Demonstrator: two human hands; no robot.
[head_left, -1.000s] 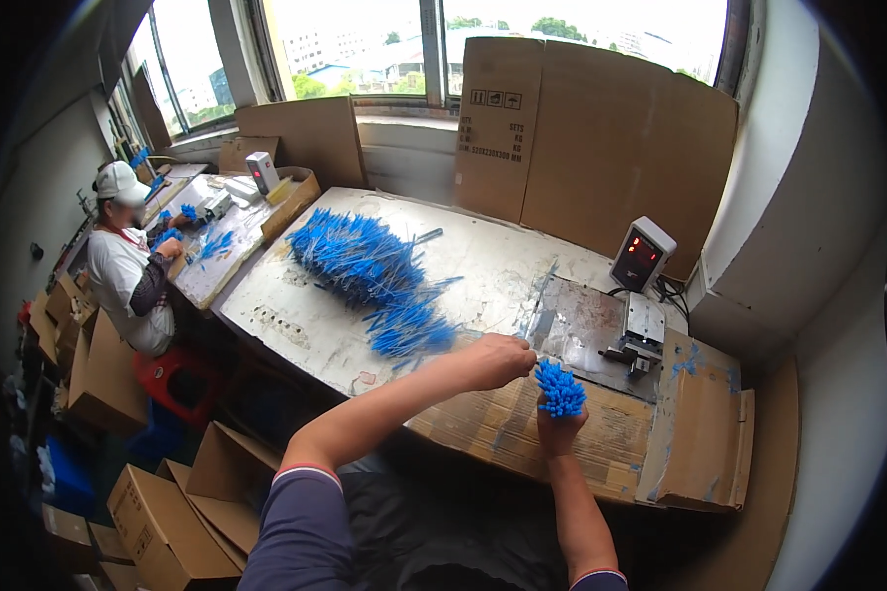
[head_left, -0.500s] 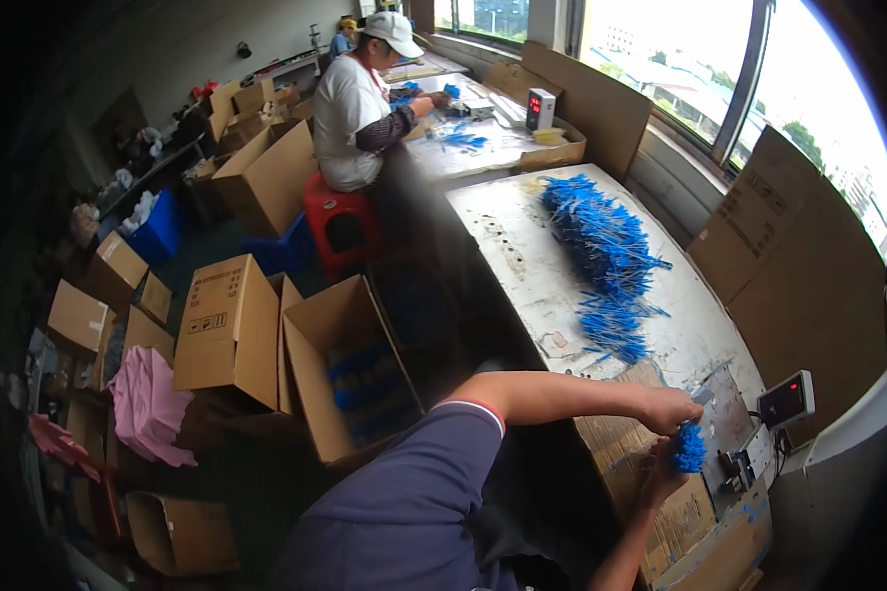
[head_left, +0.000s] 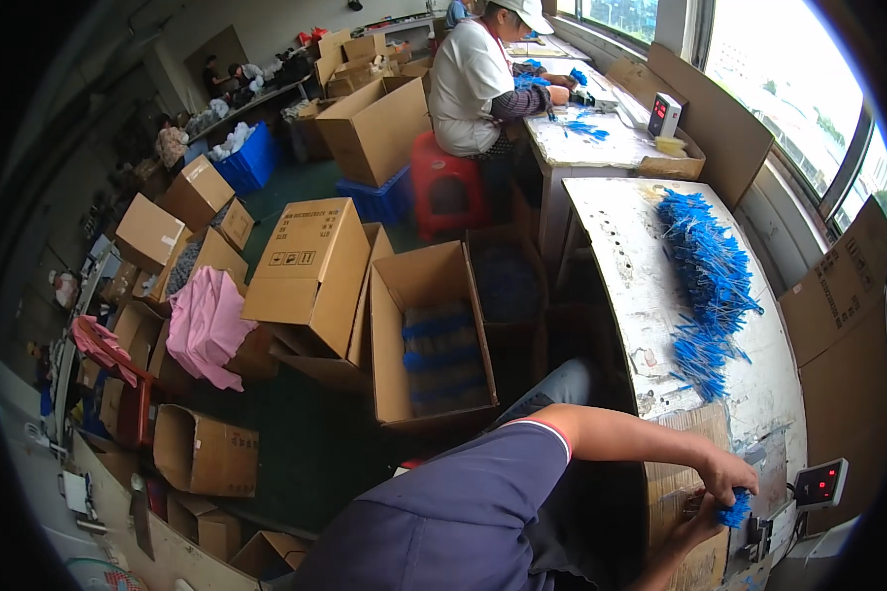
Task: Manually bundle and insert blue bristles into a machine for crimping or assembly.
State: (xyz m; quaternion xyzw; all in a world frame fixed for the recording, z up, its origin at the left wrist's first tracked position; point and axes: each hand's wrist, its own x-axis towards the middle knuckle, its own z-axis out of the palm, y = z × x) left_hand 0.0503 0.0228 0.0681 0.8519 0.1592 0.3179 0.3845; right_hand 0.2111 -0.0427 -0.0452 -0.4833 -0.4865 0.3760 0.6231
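Observation:
At the lower right, a bundle of thin blue strands (head_left: 733,510) sits between my two hands, its tips showing as a tight blue cluster. My left hand (head_left: 727,475) is wrapped over it from above, fingers closed. From below, my right hand (head_left: 698,519) is also closed round it, partly hidden behind the left. A long heap of similar blue strands (head_left: 710,266) lies farther up the worktable (head_left: 641,340). Under my hands the tabletop is covered by a cardboard sheet (head_left: 685,455).
Just right of my hands stand a small box with a red display (head_left: 820,484) and a dark metal fixture (head_left: 759,537). An open carton (head_left: 389,364) with blue bundles is on the floor to my left. Beyond, a co-worker (head_left: 463,84) sits on a red stool (head_left: 443,187).
My view has swung left, so the table and my hands appear farther right and lower. Both hands stay closed on the bundle, and my left hand now covers more of its tips.

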